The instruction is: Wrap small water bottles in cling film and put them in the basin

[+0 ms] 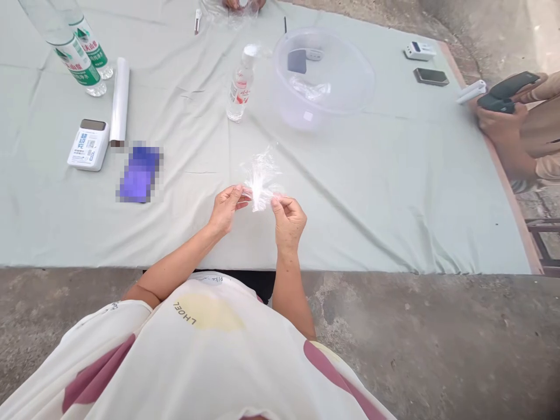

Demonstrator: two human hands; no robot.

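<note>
Between my two hands is a bunched piece of clear plastic film, gathered at its middle and fanning out at the top. My left hand pinches its left edge between thumb and fingers. On the other side, my right hand has its thumb and forefinger closed on the right edge. Both hands are just above the cloth-covered table, near its front edge. Past the film stands a small clear bottle with a red and white label, its cap on.
A translucent basin holds crumpled plastic. At left are two large bottles, a white roll, a white power bank and a blurred purple item. Another person's hands hold a dark object at right; more hands show at the far edge.
</note>
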